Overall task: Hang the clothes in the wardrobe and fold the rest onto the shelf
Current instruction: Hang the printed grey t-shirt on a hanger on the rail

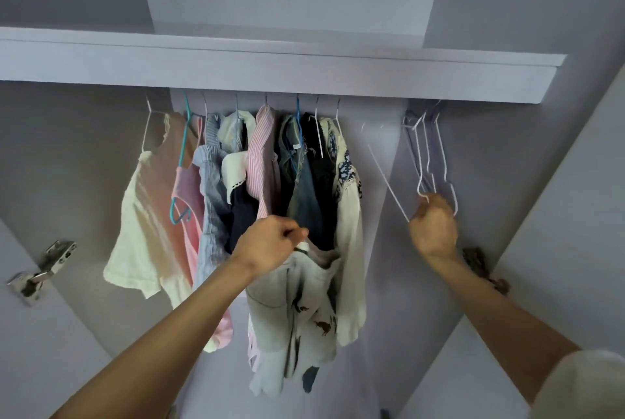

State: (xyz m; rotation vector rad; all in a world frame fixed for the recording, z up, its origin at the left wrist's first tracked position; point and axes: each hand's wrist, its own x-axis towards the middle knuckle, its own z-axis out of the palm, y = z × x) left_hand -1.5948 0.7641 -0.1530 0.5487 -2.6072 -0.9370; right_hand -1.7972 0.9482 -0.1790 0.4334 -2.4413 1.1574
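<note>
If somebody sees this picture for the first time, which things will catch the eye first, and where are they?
The eye goes first to the row of hanging clothes under the shelf, in the middle of the wardrobe. In front of them, the left hand grips a pale printed garment that hangs down. To the right, the right hand holds a white wire hanger beside a bunch of empty hangers.

Soft cloth garments (306,310) — thin coated-wire hangers (436,155) — matt shelf (270,63)
</note>
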